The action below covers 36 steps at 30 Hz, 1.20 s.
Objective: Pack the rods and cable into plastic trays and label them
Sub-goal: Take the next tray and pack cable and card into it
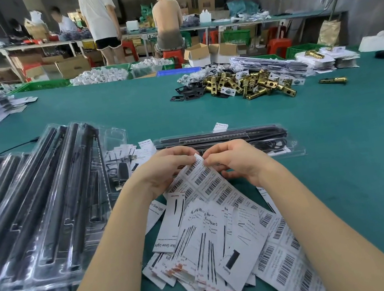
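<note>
Fingers (189, 157) of the left hand (165, 171) pinched the top edge of a white paper sheet of barcode stickers (206, 180), while the right hand (235, 161) nipped a sticker's corner just beside them, seemingly peeling it. To the left lay a stack of clear plastic trays holding long black rods (40, 205). Beyond the hands, a single closed clear tray with black rods and coiled cable (225, 140) rested on the green worktop (334, 136), probably awaiting its label. White printed instruction cards (209, 250) lay heaped nearer the person. Such a sticker would likely be light, limp and tacky, best taken by one lifted corner; the thin trays looked flexible and slippery.
</note>
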### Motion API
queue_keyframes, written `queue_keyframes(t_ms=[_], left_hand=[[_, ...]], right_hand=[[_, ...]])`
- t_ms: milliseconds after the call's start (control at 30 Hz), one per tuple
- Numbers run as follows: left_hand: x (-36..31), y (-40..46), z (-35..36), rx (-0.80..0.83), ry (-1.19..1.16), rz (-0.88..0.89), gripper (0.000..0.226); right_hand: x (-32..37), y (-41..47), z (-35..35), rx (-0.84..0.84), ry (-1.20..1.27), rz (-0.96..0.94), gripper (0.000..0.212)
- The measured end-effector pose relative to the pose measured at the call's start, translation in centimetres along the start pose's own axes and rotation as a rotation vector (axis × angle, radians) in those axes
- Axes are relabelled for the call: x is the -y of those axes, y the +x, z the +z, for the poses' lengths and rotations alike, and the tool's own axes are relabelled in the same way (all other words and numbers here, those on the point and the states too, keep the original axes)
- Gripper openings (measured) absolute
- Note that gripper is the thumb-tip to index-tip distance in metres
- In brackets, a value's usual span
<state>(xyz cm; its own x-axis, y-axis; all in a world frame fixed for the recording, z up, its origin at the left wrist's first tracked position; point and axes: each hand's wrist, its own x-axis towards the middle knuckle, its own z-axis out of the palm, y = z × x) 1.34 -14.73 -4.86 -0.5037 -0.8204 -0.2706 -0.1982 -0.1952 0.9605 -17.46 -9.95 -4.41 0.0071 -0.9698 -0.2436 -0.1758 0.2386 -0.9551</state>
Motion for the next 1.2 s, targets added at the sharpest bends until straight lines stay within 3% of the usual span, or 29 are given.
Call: queue_keyframes(t_ms=[200, 367, 500, 800, 1200], left_hand=[[0.0, -0.2, 0.1, -0.03, 0.019, 0.034, 0.005], [0.1, -0.1, 0.3, -0.101, 0.035, 0.068, 0.017], [-0.4, -0.3, 0.3, -0.238, 0.402, 0.232, 0.007], [-1.9, -1.1, 0.0, -0.165, 0.59, 0.185, 0.002], [-2.2, -1.4, 0.2, -0.184, 0.629, 0.177, 0.006]], right_hand=[[-0.3, 0.2, 0.3, -0.032, 0.013, 0.007, 0.01], [-0.5, 0.3, 0.4, -0.012, 0.073, 0.018, 0.011], [-0.8, 0.4, 0.1, 0.024, 0.135, -0.024, 0.017], [-1.1, 0.3, -0.3, 0.061, 0.255, -0.07, 0.033], [-1.3, 0.5, -0.7, 0.097, 0.139, -0.165, 0.039]])
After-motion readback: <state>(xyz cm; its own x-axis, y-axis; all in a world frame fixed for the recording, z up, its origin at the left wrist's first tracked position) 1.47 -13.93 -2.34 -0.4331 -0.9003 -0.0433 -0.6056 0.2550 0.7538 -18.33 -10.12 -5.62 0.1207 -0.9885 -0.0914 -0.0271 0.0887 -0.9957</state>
